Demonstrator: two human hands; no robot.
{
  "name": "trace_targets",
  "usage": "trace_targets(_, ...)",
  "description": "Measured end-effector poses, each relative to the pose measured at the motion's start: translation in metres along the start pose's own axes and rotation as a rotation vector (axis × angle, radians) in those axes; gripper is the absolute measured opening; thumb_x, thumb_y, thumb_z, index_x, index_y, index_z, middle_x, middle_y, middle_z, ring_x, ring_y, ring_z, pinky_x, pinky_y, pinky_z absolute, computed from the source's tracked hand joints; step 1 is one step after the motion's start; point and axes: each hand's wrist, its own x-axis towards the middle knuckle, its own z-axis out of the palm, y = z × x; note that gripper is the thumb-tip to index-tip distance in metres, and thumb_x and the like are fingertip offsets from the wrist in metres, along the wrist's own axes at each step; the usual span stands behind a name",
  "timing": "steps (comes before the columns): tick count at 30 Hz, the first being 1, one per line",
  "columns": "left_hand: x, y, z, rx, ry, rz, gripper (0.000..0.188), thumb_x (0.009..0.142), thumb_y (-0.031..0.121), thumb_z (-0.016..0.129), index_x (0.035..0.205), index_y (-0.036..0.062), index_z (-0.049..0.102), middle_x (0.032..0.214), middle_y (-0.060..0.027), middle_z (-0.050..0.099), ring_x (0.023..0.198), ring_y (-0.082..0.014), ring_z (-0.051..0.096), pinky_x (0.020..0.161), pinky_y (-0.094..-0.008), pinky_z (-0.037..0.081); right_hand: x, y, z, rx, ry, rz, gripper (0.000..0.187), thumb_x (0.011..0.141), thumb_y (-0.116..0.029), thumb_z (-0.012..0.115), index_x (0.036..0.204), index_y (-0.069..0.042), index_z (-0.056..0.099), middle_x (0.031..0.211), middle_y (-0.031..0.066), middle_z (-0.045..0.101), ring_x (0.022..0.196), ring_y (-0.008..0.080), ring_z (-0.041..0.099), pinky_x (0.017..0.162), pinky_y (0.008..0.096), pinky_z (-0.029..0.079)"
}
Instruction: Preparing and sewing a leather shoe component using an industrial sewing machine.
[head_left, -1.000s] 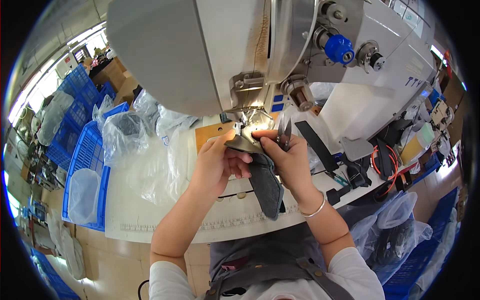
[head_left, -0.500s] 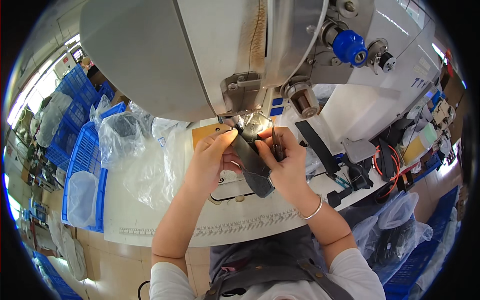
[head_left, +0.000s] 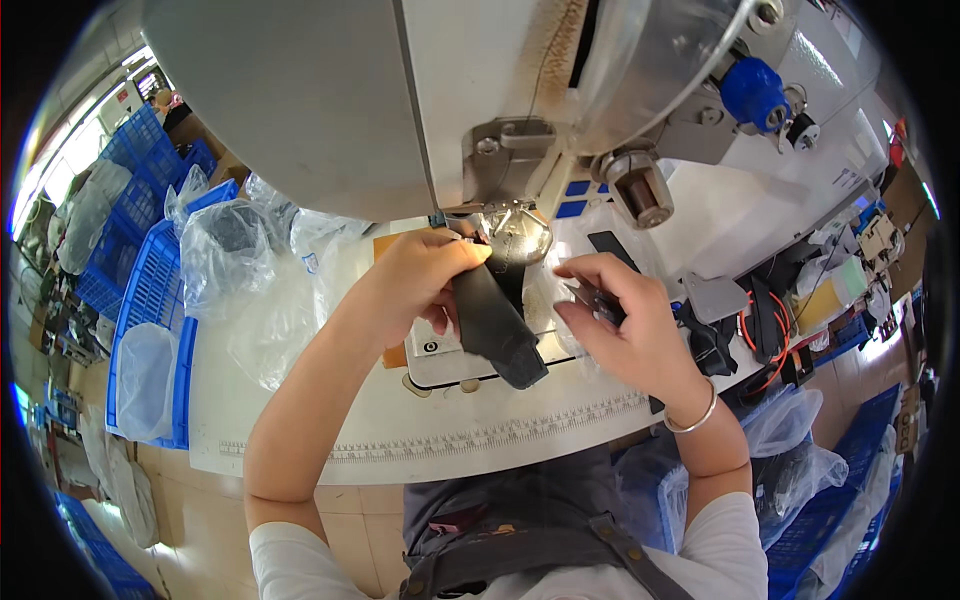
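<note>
My left hand [head_left: 415,285] pinches a black strip of material [head_left: 490,320] between thumb and fingers. The strip's upper end lies by the needle area of the sewing machine [head_left: 300,100], under its lamp, and its wider lower end hangs toward me over the machine bed. To the right of the strip and apart from it is my right hand [head_left: 635,325], curled round small dark thread snips [head_left: 598,302]. The tips of the snips point left, and their handles are mostly hidden in the palm.
A clear plastic bag [head_left: 270,310] lies on the left of the white table [head_left: 400,452], beside a blue crate [head_left: 150,290]. Behind my right hand rests another black strip [head_left: 612,248]. A grey metal plate [head_left: 715,298] and orange cable [head_left: 785,335] are farther right.
My right hand has come away from the black strip to the right, with the snips still in it. My left hand stays on the strip, which now shows a broader face.
</note>
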Motion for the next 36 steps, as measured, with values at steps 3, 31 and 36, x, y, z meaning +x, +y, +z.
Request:
trace_targets(3,-0.008,-0.013,0.003,-0.121,-0.048,0.015,0.035,0.089,0.033,0.048,0.080,0.0008,0.057,0.067,-0.0064,0.061,0.052,-0.0130,0.060,0.045,-0.0223,0.047,-0.002,-0.008,-0.001,0.053,0.065,-0.039,0.023,0.076,-0.010,0.064,0.095,-0.002,0.054,0.076,0.0089,0.056,0.061,0.0201,0.057,0.053,0.0277,0.044)
trace_targets(31,-0.009,-0.048,0.016,-0.016,0.072,0.458,0.029,0.095,0.024,0.042,0.086,-0.0003,0.054,0.074,0.0013,0.056,0.067,-0.0035,0.050,0.059,-0.0207,0.047,0.037,0.001,0.023,-0.909,0.272,-0.799,0.018,0.065,-0.009,0.062,0.081,-0.003,0.060,0.074,0.0008,0.045,0.052,0.0082,0.043,0.040,0.0201,0.031)
trace_targets(36,-0.010,-0.048,0.016,-0.055,0.075,0.432,0.029,0.095,0.024,0.041,0.087,-0.0006,0.055,0.074,0.0013,0.056,0.068,-0.0035,0.051,0.060,-0.0209,0.047,0.038,0.000,0.024,-0.893,0.269,-0.787,0.018,0.066,-0.009,0.062,0.082,-0.002,0.061,0.073,0.0008,0.044,0.052,0.0082,0.043,0.040,0.0199,0.031)
